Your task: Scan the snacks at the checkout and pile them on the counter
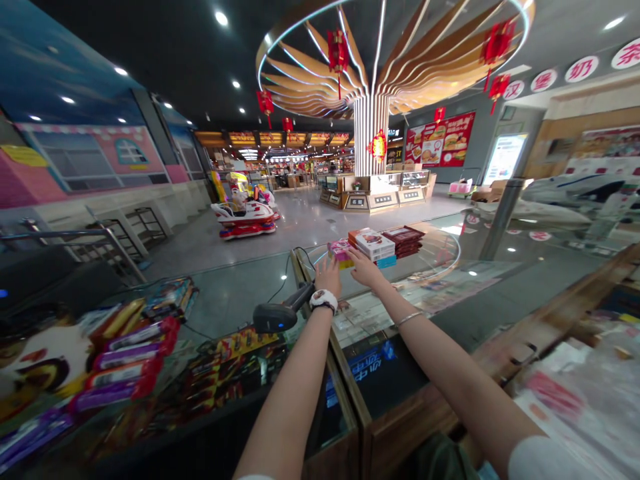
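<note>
Touching glossy cardboard boxes [371, 243]

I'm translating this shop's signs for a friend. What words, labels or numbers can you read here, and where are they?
"汉", "堡", "奶", "茶": one character each on the round white wall signs.
Red burger poster: text too small to read.
Stacked boxes on the glass counter: labels too blurred to read.
Plaques on the central kiosk counter: too small to read.
Blue label under the counter glass: too blurred to read.
</note>
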